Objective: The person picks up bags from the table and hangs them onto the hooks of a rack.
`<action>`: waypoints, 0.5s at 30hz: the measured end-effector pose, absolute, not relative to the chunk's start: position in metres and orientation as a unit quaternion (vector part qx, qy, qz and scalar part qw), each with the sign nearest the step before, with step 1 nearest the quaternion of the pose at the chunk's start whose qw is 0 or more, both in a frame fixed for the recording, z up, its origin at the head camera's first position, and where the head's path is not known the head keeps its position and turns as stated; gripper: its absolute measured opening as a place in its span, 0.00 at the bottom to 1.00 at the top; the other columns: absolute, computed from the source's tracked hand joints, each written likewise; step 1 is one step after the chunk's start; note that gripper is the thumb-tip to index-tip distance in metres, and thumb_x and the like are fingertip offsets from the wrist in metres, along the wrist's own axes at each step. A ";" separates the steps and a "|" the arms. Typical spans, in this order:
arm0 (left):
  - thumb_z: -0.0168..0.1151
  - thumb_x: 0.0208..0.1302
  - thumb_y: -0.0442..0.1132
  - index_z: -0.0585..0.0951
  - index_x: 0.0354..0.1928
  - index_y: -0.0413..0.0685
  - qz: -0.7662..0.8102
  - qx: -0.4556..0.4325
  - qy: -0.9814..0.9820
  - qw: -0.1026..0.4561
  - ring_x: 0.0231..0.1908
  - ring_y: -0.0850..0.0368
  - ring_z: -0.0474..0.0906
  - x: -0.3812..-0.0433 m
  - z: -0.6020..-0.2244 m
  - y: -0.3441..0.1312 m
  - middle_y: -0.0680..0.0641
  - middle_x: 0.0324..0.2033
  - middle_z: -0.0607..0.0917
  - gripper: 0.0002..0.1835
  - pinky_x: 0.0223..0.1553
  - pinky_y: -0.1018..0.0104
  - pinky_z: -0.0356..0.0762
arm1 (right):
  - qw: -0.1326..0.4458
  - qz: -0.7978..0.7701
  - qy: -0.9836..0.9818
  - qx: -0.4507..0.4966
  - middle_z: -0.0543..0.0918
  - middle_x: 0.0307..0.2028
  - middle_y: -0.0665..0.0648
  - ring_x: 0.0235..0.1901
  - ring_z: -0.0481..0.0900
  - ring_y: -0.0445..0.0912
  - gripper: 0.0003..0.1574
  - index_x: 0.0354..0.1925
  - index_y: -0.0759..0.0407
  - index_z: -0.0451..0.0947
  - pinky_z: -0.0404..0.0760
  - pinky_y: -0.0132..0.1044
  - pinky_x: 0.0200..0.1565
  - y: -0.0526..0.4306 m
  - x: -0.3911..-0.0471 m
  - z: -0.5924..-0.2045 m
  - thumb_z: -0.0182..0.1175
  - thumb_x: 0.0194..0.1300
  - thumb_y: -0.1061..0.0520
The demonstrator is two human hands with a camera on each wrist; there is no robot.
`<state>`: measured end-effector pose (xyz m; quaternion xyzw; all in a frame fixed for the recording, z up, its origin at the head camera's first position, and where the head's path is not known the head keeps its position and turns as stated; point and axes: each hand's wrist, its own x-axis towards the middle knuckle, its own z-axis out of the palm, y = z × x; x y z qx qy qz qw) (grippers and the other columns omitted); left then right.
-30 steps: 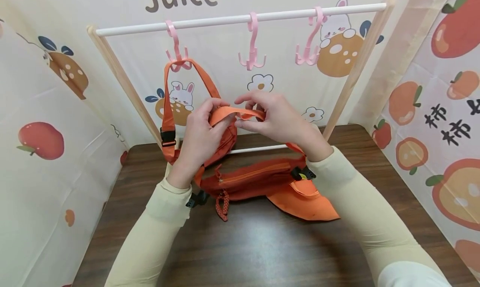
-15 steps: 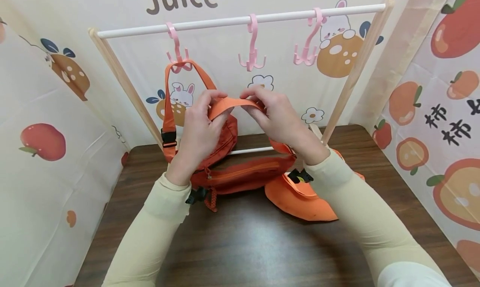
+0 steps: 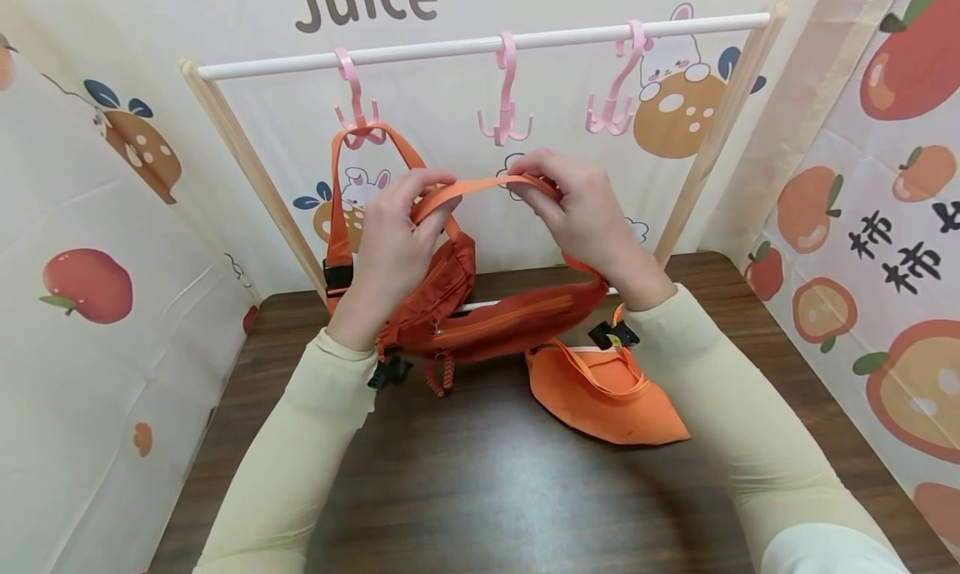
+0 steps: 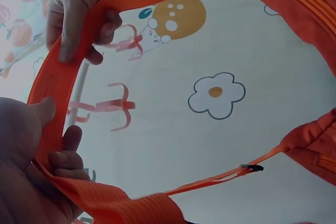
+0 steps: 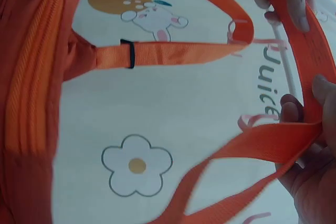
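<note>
A red-orange waist bag [image 3: 517,320] with a zip and a braided cord pull hangs from its orange strap [image 3: 483,186], low over the table. My left hand [image 3: 397,237] pinches this strap between thumb and fingers. Farther along it, my right hand [image 3: 588,216] pinches the strap too, leaving a short span stretched between both hands. Both wrist views show the thumbs pressed on the flat webbing. Behind the left hand, a second red-orange bag [image 3: 459,266] hangs by its strap from the left pink hook [image 3: 360,128]; my forearm and hand partly cover it.
A white rail [image 3: 435,51] on wooden posts also carries a middle pink hook [image 3: 506,116] and a right pink hook [image 3: 611,112]. On the dark wooden table [image 3: 480,491], an orange cloth item [image 3: 600,407] with a pointed flap lies near my right forearm. Printed cloth walls surround the table.
My hands have drawn apart along the strap, the right one moving up and to the right. The waist bag has risen and tilted, its right end higher, uncovering more of the orange cloth item.
</note>
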<state>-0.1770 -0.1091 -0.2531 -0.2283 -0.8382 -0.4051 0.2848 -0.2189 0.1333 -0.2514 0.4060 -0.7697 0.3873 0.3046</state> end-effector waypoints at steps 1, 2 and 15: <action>0.68 0.75 0.40 0.87 0.58 0.45 -0.401 -0.228 -0.840 0.286 0.39 0.55 0.76 -0.178 -0.252 -0.109 0.46 0.43 0.87 0.14 0.41 0.60 0.76 | 0.310 0.388 -0.768 0.405 0.88 0.35 0.54 0.28 0.76 0.41 0.09 0.50 0.62 0.85 0.74 0.33 0.34 0.135 -0.220 -0.251 0.68 0.73 0.61; 0.68 0.75 0.40 0.87 0.59 0.46 -0.397 -0.226 -0.842 0.287 0.40 0.54 0.76 -0.179 -0.252 -0.109 0.46 0.43 0.87 0.14 0.42 0.60 0.76 | 0.315 0.389 -0.767 0.402 0.88 0.34 0.54 0.29 0.77 0.40 0.09 0.50 0.62 0.86 0.75 0.32 0.34 0.136 -0.222 -0.250 0.68 0.73 0.61; 0.64 0.78 0.45 0.87 0.60 0.46 -0.370 -0.225 -0.847 0.309 0.36 0.56 0.74 -0.193 -0.238 -0.101 0.46 0.43 0.88 0.16 0.38 0.65 0.74 | 0.379 0.364 -0.785 0.328 0.85 0.39 0.60 0.33 0.70 0.45 0.13 0.53 0.62 0.87 0.68 0.38 0.46 0.146 -0.236 -0.231 0.62 0.79 0.55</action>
